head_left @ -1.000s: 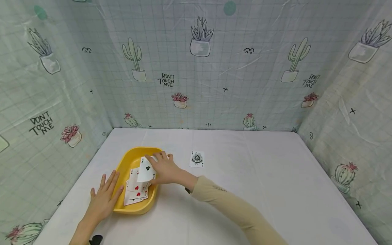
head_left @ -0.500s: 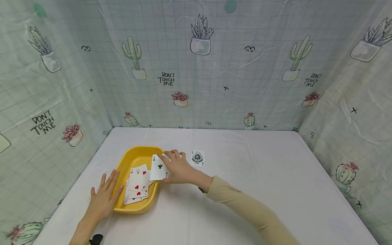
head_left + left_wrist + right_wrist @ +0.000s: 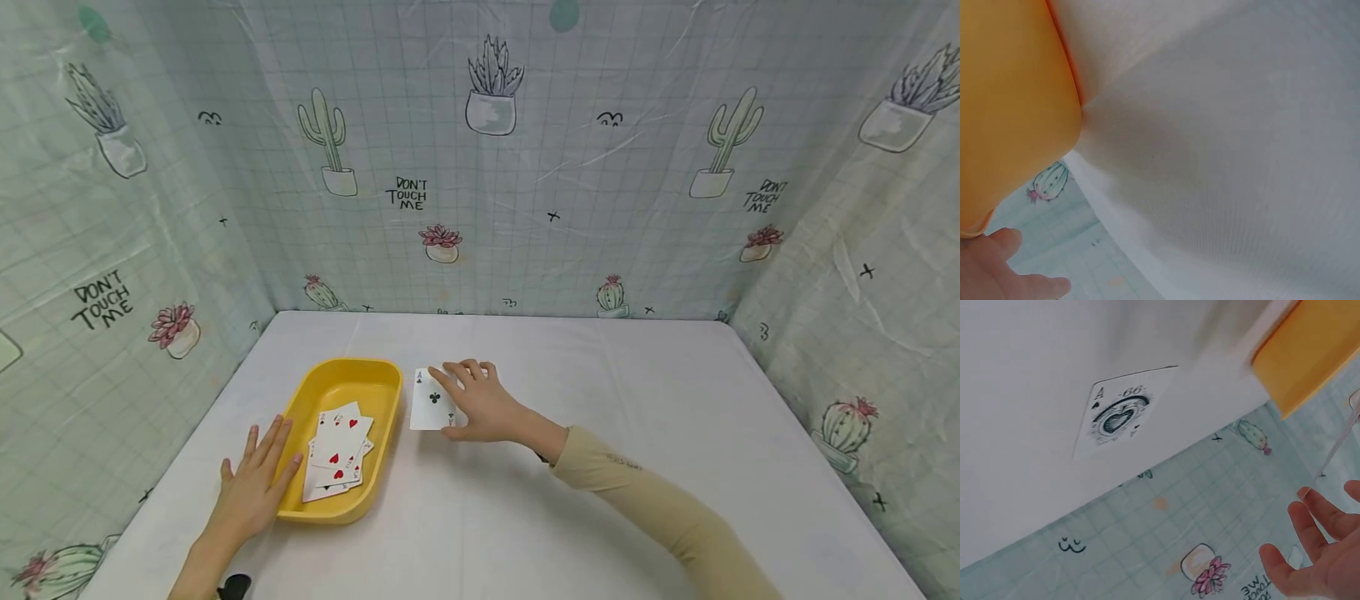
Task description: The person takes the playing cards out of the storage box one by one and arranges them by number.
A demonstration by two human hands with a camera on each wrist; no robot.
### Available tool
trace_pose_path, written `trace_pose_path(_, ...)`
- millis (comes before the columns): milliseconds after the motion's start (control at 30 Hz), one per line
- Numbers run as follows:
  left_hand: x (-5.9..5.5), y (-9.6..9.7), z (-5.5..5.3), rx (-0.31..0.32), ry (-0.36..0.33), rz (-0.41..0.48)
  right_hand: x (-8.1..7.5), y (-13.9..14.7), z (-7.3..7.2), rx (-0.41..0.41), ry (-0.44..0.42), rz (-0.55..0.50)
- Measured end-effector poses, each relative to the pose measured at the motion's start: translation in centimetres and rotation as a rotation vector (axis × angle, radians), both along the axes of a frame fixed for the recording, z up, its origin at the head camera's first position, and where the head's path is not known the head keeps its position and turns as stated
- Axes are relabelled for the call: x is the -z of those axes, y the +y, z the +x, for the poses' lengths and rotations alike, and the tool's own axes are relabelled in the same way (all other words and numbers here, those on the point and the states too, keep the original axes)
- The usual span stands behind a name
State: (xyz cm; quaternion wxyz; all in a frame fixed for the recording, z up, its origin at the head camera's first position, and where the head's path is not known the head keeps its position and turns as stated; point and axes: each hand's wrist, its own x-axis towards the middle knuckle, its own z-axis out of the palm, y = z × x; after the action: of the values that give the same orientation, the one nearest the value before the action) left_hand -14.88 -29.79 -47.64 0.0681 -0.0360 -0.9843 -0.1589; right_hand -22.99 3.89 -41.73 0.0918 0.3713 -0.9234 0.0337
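Observation:
An ace of clubs playing card (image 3: 433, 402) is pinched by its right side in my right hand (image 3: 483, 408), just to the right of the yellow tray (image 3: 390, 433) and over the white table. In the head view this hand covers the ace of spades; the right wrist view shows that ace of spades (image 3: 1119, 419) lying face up on the table. My left hand (image 3: 258, 483) rests with straight, spread fingers on the tray's left rim. Inside the tray lie several overlapping playing cards (image 3: 337, 454), face up, a two of hearts among them.
The white table (image 3: 600, 467) reaches far to the right of the hands. A patterned cloth (image 3: 555, 267) with cactus drawings hangs behind it and along both sides.
My right hand has carried the ace of clubs rightward, out from over the tray, and now overlaps the ace of spades in the head view. The left hand has stayed at the rim.

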Motion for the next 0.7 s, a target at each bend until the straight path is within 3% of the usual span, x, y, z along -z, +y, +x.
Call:
trace_pose_path(267, 0.0, 0.0, -0.1, 0.001, -0.008, -0.011, 0.6, 2.5, -0.9, 0.005, 0.032, 0.004)
trace_pose_path(467, 0.0, -0.1, -0.1, 0.000, 0.004, -0.010, 0.9, 4.1, -1.3, 0.025, 0.023, -0.005)
trace_pose_path(700, 0.0, -0.1, -0.1, -0.005, -0.010, -0.004, 2.4, 6.0, -2.0, 0.072, -0.016, 0.001)
